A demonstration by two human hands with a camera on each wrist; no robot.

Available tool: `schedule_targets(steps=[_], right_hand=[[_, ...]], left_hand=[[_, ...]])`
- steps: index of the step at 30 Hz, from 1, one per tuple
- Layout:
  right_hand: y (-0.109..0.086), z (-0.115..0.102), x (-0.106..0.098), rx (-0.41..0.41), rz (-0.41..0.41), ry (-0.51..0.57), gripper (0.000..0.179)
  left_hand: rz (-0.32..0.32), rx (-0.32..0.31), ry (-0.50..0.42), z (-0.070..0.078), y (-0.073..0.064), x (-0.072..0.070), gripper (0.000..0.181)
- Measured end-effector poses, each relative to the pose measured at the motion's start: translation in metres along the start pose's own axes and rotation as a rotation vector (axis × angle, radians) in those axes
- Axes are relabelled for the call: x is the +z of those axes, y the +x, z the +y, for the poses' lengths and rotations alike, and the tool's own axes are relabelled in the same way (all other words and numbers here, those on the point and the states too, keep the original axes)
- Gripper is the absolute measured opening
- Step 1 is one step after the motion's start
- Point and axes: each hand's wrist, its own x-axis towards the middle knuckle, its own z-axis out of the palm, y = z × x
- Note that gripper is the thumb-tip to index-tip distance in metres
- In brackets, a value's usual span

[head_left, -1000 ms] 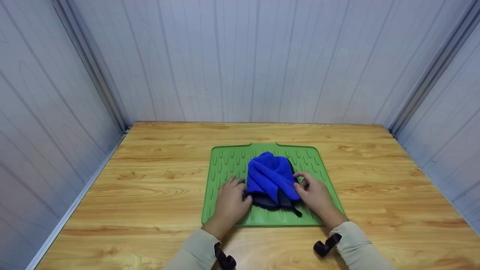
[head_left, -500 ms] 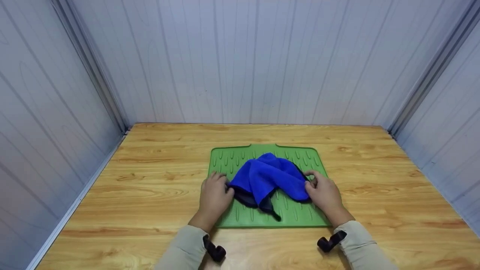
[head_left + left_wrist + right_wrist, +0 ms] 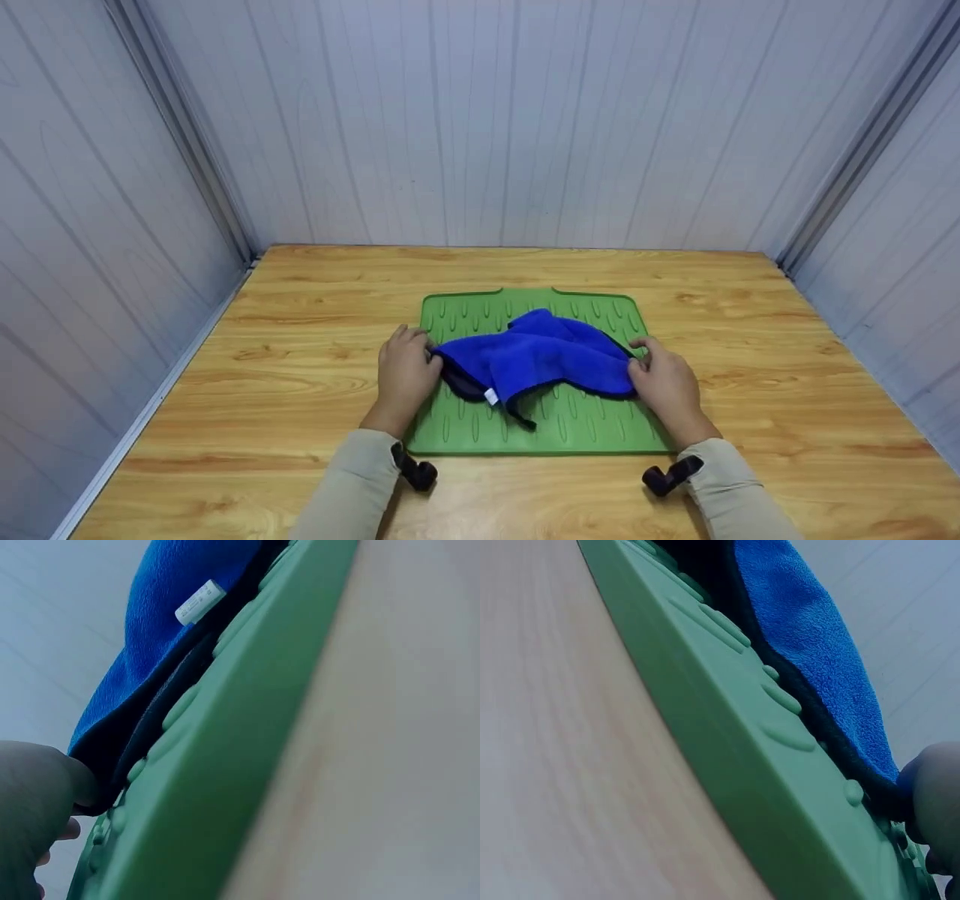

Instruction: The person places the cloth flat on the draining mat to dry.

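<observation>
A blue towel [image 3: 532,360] with dark edging and a dark underside is stretched sideways above the green ridged mat [image 3: 555,439]. My left hand [image 3: 405,371] pinches its left corner between thumb and fingers, near the mat's left edge. The right corner is pinched by my right hand [image 3: 669,386] at the mat's right side. Creases run across the cloth, and its back part is bunched. A small white label [image 3: 200,602] shows along the hem in the left wrist view. The right wrist view shows the dark hem [image 3: 802,682] running to my right thumb.
The mat lies on a wood-grain table [image 3: 300,360]. White panel walls [image 3: 480,127] enclose the back and both sides. A black wrist mount [image 3: 416,471] is strapped at each sleeve.
Both hands have moved apart, the left one farther, pulling the bunched towel wider. Its front tip with the dark loop has shifted left, and the white label has come into sight.
</observation>
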Motion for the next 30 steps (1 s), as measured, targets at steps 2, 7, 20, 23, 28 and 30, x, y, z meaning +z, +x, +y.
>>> schedule_targets(steps=[2, 7, 20, 23, 28, 30], right_hand=[[0.0, 0.002, -0.002, 0.006, -0.003, 0.0, 0.03], [0.001, 0.006, -0.006, 0.019, -0.003, -0.005, 0.03], [0.002, 0.01, 0.0, -0.026, 0.015, 0.008, 0.03], [0.001, 0.01, 0.002, -0.027, 0.016, 0.008, 0.03], [-0.002, 0.007, 0.003, -0.049, 0.035, 0.005, 0.031], [-0.002, 0.006, 0.002, -0.057, 0.045, 0.001, 0.031]], left_hand=[[-0.012, -0.003, -0.003, -0.003, 0.004, -0.001, 0.013], [-0.012, -0.033, 0.007, -0.012, 0.011, -0.005, 0.014], [-0.025, -0.023, -0.044, -0.008, 0.012, 0.001, 0.013], [-0.017, -0.025, -0.053, -0.005, 0.007, 0.002, 0.02], [0.017, -0.035, -0.099, 0.004, -0.004, 0.003, 0.033], [0.027, -0.045, -0.129, 0.008, -0.008, 0.004, 0.037]])
